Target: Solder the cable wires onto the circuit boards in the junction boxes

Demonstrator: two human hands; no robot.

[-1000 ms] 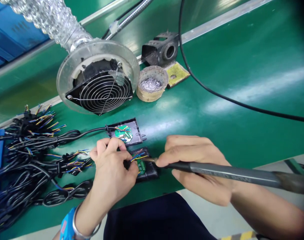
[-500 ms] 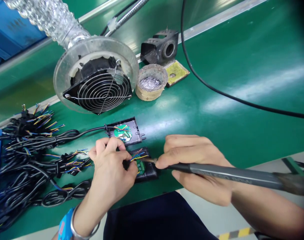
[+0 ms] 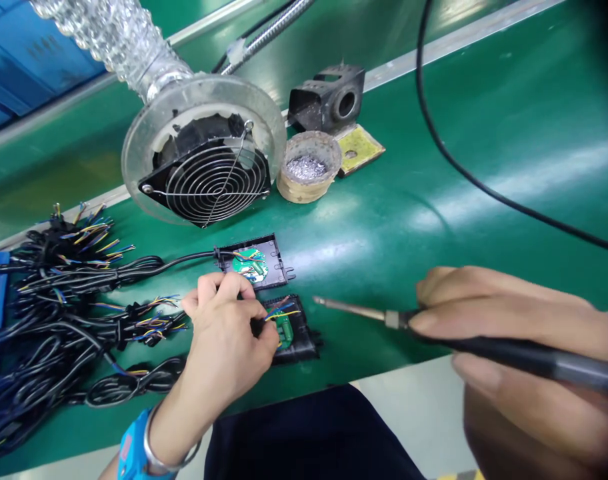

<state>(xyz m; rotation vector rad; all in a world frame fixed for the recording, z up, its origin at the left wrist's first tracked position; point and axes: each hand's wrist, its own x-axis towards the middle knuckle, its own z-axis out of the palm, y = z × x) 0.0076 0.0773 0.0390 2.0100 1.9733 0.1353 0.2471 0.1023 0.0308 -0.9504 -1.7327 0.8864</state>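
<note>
My left hand (image 3: 229, 327) pinches the end of a black power cord (image 3: 257, 326). Loose blue, yellow and brown wires (image 3: 287, 313) stick out of it above a green circuit board (image 3: 285, 332), which sits in a black plastic case half (image 3: 307, 345). Gripped like a pen in my right hand (image 3: 514, 310), a soldering iron (image 3: 391, 320) points left, its tip to the right of that case and apart from it. Just behind lies a second case half (image 3: 278, 261) with its own board (image 3: 250, 265) and a cord leading in from the left.
A fume extractor fan (image 3: 219, 190) hangs at back left. Beside it stand a tub of solder scraps (image 3: 309, 170), an iron stand (image 3: 329, 100) and a yellow sponge (image 3: 359, 150). Bundled cords (image 3: 84, 280) pile up at left. A black cable (image 3: 477, 187) loops across the right.
My right hand has pulled the soldering iron away to the right, and its tip has left the wires and board. My left hand keeps its pinch at the case.
</note>
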